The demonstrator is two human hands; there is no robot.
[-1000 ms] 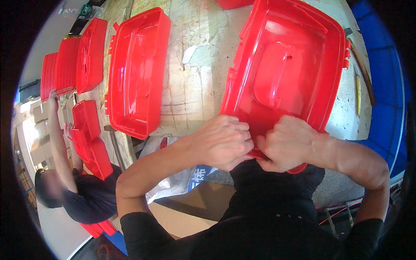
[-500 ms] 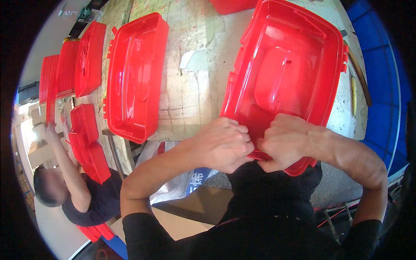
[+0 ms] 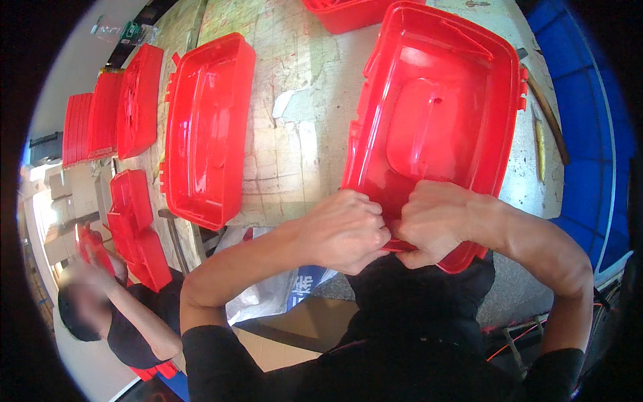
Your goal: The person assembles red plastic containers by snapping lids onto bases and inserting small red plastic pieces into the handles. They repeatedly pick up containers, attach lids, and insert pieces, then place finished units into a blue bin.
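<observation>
A red plastic box shell (image 3: pixel 462 144), hollow side up with clips along its edges, lies tilted on the right of the worktable. Both my hands grip its near wall, side by side. My left hand (image 3: pixel 345 231) is closed on the rim with the knuckles up. Right beside it, my right hand (image 3: pixel 432 221) is curled over the same rim from inside. Where the fingers press the plastic is partly hidden. A second red shell (image 3: pixel 207 130), long and shallow, rests on the table to the left, apart from my hands.
The worktable (image 3: pixel 288 174) is worn and stained. More red shells (image 3: pixel 137 100) stand at the far left, where a co-worker (image 3: pixel 127 315) holds a red piece. Another red part (image 3: pixel 345 17) sits at the back. A hammer (image 3: pixel 174 241) lies by the table's near-left edge, a wooden-handled tool (image 3: pixel 549 114) at right.
My hands keep their grip on the shell, with only a slight shift. The co-worker has drawn their hands nearer, now holding a red piece. The view has tilted slightly.
</observation>
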